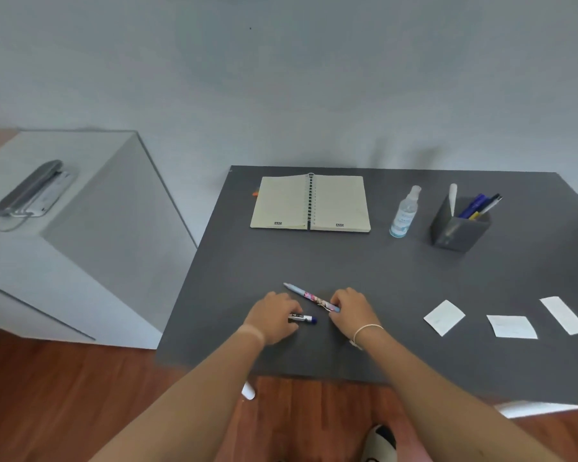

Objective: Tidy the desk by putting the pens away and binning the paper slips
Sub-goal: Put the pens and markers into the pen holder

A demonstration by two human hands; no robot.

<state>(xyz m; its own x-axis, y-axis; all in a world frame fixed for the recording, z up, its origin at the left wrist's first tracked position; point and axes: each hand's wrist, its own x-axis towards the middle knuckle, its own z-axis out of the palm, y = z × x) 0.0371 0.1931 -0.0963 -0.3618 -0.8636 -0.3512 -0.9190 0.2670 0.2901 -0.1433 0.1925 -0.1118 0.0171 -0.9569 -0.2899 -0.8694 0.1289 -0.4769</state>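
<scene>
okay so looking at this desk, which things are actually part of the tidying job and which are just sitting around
Part of the job: patterned pen at right hand; short pen at left hand; three paper slips; pen holder.
Lying about: open notebook, spray bottle.

"AIG" is printed at the bottom of both notebook [310,203] pages.

Head-height view, steeply down at desk [381,268]
</scene>
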